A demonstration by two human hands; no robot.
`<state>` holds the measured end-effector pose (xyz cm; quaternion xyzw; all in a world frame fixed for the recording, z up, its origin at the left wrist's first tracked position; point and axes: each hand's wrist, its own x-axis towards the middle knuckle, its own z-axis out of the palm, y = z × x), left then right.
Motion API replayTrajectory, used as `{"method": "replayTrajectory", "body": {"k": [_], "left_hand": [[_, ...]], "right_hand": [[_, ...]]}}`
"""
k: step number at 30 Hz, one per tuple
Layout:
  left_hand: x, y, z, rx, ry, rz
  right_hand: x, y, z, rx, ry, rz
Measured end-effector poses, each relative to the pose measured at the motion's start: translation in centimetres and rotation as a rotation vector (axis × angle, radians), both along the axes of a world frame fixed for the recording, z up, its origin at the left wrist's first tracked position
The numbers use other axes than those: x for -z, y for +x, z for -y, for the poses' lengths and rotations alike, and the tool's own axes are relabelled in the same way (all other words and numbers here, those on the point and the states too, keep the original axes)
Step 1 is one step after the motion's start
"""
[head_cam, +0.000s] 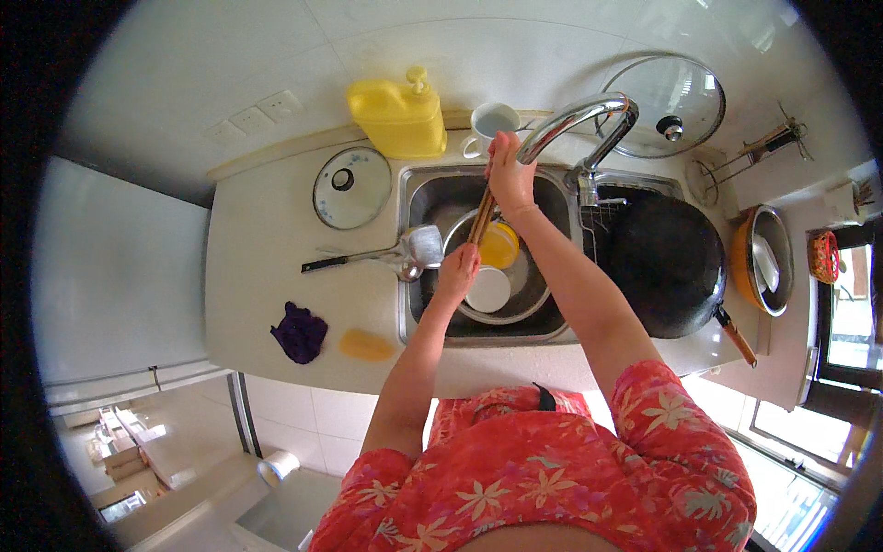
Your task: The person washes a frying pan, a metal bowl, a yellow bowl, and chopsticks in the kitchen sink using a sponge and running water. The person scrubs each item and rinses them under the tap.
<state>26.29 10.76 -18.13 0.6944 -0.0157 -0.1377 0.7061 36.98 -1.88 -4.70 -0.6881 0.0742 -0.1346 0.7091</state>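
My left hand (pixel 458 273) is closed around the lower end of a bundle of wooden chopsticks (pixel 481 219), over the left basin of a steel sink (pixel 441 332). Up by the spout of the chrome faucet (pixel 578 119), my right hand (pixel 512 178) grips the bundle's upper end. Below them a round metal basin (pixel 531 303) sits in the sink, holding a yellow bowl (pixel 499 246) and a small white bowl (pixel 488 290). Whether water runs from the spout cannot be told.
Left of the sink lie a spatula (pixel 422 245), a ladle (pixel 410 272), a glass lid (pixel 353 188) and a dark purple cloth (pixel 300 332). Behind stand a yellow pump jug (pixel 400 119) and a white mug (pixel 494 120). A black wok (pixel 662 265) covers much of the right basin.
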Motion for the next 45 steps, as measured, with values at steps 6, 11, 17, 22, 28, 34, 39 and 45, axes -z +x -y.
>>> {"method": "replayTrajectory", "body": {"k": [6,11,17,22,28,34,39,45], "left_hand": [[-2.5,-0.2,-0.4,0.131,-0.091,-0.124],[-3.6,0.2,-0.1,0.242,-0.236,-0.366],[-4.5,1.5,2.7,0.105,0.196,0.276],[-9.2,4.0,6.2,-0.097,0.124,0.374],[-8.5,6.0,8.6,-0.149,0.172,0.424],[-8.7,8.0,10.9,-0.193,0.031,0.317],[-8.1,8.6,9.8,-0.205,-0.161,0.248],[-7.5,7.5,9.0,-0.023,-0.274,0.285]], "right_hand": [[-0.1,-0.2,1.0,-0.202,0.59,-0.098],[3.0,0.4,3.7,-0.471,0.846,-0.172],[1.3,-0.7,1.4,-0.023,0.361,-0.102],[0.6,-2.0,1.3,-0.072,-0.021,-0.004],[0.0,-3.6,4.5,-0.268,0.23,0.01],[4.2,-4.9,6.0,-0.199,0.457,-0.3],[4.9,-6.0,2.6,-0.187,0.617,-0.334],[4.0,-6.0,2.0,-0.267,0.629,-0.337]]}}
